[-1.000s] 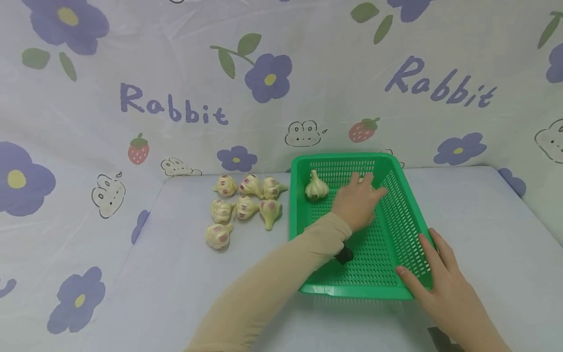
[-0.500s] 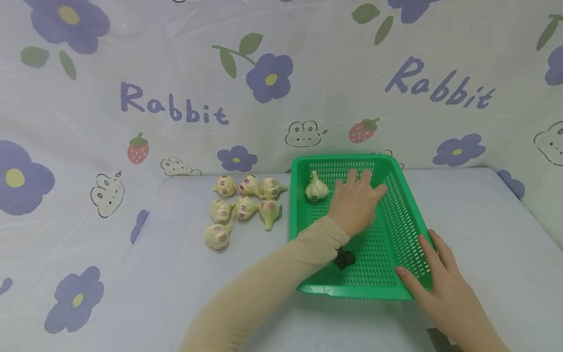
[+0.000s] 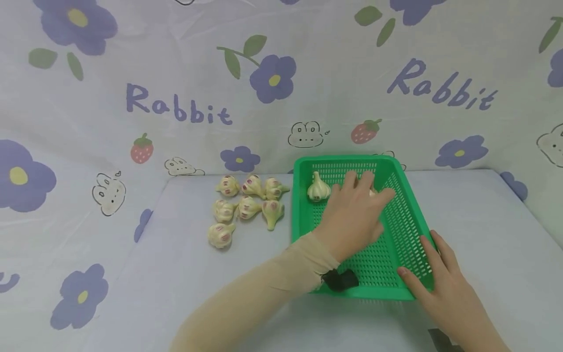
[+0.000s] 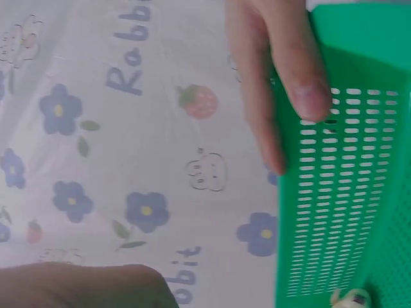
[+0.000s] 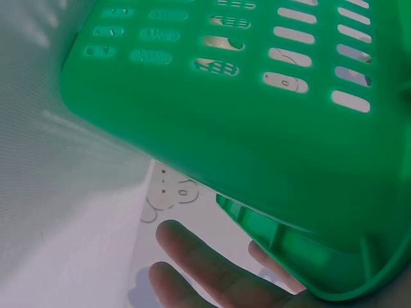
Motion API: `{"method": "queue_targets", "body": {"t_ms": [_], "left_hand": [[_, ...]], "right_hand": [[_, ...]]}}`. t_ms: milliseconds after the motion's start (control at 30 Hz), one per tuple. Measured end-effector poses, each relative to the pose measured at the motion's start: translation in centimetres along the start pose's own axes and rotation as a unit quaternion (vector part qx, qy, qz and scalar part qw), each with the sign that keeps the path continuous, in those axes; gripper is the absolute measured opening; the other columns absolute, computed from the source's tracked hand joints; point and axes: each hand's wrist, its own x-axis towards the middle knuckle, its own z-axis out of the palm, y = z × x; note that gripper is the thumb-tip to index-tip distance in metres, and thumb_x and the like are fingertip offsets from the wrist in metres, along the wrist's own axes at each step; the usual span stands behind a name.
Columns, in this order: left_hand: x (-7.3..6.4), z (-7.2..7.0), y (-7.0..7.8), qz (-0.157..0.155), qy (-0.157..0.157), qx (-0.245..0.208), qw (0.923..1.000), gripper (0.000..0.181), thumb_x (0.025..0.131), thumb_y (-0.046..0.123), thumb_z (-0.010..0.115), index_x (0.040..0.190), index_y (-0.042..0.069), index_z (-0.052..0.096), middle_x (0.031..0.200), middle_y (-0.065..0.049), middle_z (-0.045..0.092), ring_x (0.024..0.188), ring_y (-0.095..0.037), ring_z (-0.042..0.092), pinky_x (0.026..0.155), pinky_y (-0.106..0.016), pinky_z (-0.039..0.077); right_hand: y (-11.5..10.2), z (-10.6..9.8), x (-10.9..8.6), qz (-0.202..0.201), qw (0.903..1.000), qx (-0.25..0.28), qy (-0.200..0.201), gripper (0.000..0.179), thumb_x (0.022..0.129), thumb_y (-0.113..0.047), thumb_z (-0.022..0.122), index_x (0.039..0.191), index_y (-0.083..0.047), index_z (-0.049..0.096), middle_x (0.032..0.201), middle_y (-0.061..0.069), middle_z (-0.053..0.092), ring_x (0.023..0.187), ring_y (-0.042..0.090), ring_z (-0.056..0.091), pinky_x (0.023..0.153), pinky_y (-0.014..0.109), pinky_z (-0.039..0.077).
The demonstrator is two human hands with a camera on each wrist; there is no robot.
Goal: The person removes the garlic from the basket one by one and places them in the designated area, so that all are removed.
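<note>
A green perforated basket (image 3: 337, 295) stands on the table, tilted a little in the head view. My left hand (image 3: 352, 215) is inside it, near the back, with its fingers spread. A garlic bulb (image 3: 373, 192) peeks out beside that hand, mostly hidden by it. Another garlic bulb (image 3: 318, 188) sits upright in the back left corner. In the left wrist view the fingers (image 4: 302, 77) are straight and nothing lies between them. My right hand (image 3: 448, 283) holds the basket's right rim near the front corner, thumb inside and fingers outside.
Several garlic bulbs (image 3: 248, 208) lie in loose rows on the white table, left of the basket. A patterned cloth (image 3: 198, 63) hangs behind. A black object (image 3: 340, 280) sits at the left wrist, over the basket's front.
My left hand has let go of the garlic bulb at the back right of the basket and drawn back slightly towards me. The right hand keeps its hold on the rim.
</note>
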Motion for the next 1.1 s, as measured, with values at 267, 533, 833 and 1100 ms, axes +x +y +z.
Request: {"method": "queue_targets", "body": {"t_ms": [267,533,833,1100], "left_hand": [[-3.3,-2.3,-1.6,-0.021,0.071,-0.04,0.9965,0.042,0.083,0.013,0.07,0.122,0.026,0.072,0.106,-0.003,0.06,0.089,-0.021,0.048,0.061,-0.029,0.043],[-6.4,-1.1,-4.6,-0.069,0.109,-0.052,0.9902,0.031,0.073,0.003,0.069,0.101,0.016,0.068,0.095,-0.006,0.054,0.08,-0.023,0.044,0.058,-0.031,0.036],[-9.5,1.5,-7.7,-0.134,0.108,-0.046,0.9841,0.028,0.072,0.001,0.072,0.097,0.014,0.068,0.099,-0.011,0.059,0.088,-0.03,0.053,0.059,-0.036,0.045],[-11.3,3.4,-9.9,-0.165,0.088,-0.032,0.9819,0.026,0.072,0.003,0.075,0.095,0.011,0.066,0.096,-0.013,0.058,0.089,-0.033,0.053,0.064,-0.039,0.046]], "right_hand": [[0.1,0.1,0.0,0.005,1.0,-0.007,-0.003,0.089,0.103,-0.046,0.062,0.164,0.002,0.018,0.17,0.027,0.012,0.13,0.062,0.045,0.088,0.08,0.044],[0.3,0.1,0.1,0.012,0.9998,-0.003,-0.014,0.09,0.103,-0.047,0.06,0.165,0.0,0.015,0.171,0.026,0.008,0.133,0.063,0.042,0.086,0.08,0.043],[0.3,0.1,0.1,0.006,1.0,0.001,-0.004,0.09,0.103,-0.046,0.061,0.165,0.0,0.016,0.171,0.026,0.009,0.133,0.063,0.042,0.085,0.08,0.043],[0.1,0.1,0.1,0.01,0.9999,-0.001,-0.01,0.089,0.104,-0.047,0.06,0.166,-0.002,0.014,0.172,0.024,0.006,0.133,0.063,0.043,0.085,0.08,0.043]]}}
